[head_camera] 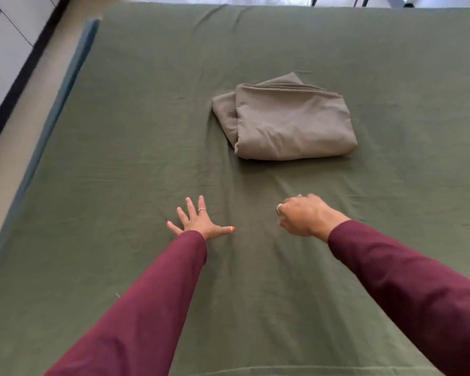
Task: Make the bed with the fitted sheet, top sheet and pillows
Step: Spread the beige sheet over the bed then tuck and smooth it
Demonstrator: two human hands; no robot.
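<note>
A green fitted sheet (pixel 136 137) covers the whole mattress, with shallow creases running through the middle. A folded grey-beige top sheet (pixel 288 123) lies on it just right of centre. My left hand (pixel 198 222) rests flat on the green sheet with its fingers spread, holding nothing. My right hand (pixel 305 217) hovers at the sheet's surface a little to the right, slightly blurred, its fingers curled downward; nothing shows in its grip. Both hands are nearer to me than the folded sheet and apart from it. Maroon sleeves cover both arms. No pillows are in view.
A teal bed-frame edge (pixel 65 85) runs along the mattress's left side. Beyond it lie a strip of pale floor (pixel 17 147) and white cabinet fronts (pixel 3 42) with dark handles. Dark furniture legs (pixel 360 0) stand past the far edge.
</note>
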